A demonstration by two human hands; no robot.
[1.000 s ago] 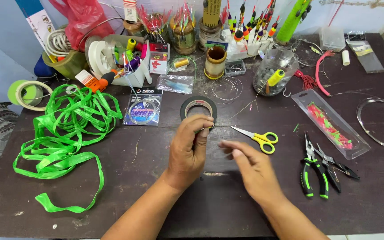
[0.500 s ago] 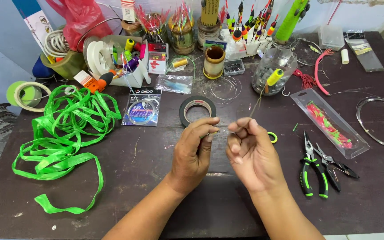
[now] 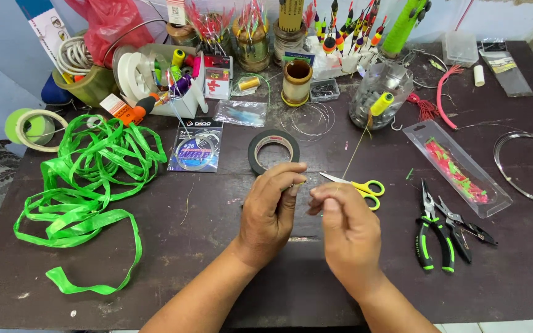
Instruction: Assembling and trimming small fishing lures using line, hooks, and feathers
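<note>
Pinching fine yellow thread [image 3: 354, 154] above dark table [image 3: 217, 259]
Left hand [image 3: 269, 213] and right hand [image 3: 347, 228] both clamped on it, just before yellow-handled scissors [image 3: 359, 186]

Item I see in work: thin yellowish thread [image 3: 354, 155], taut, slanting from the yellow spool [image 3: 381, 103] at the glass jar down to pinched fingertips above the dark table.

Your left hand [image 3: 269, 209] and right hand [image 3: 347, 225] meet over the dark table [image 3: 217, 277], fingertips pinched close together on something too small to make out. A thin yellowish thread [image 3: 356, 148] runs up from your right fingers toward the yellow spool [image 3: 381, 103]. Just beyond your hands lie the black tape roll [image 3: 272, 151] and yellow-handled scissors [image 3: 359, 185]; green-handled pliers [image 3: 433, 237] rest to your right
</note>
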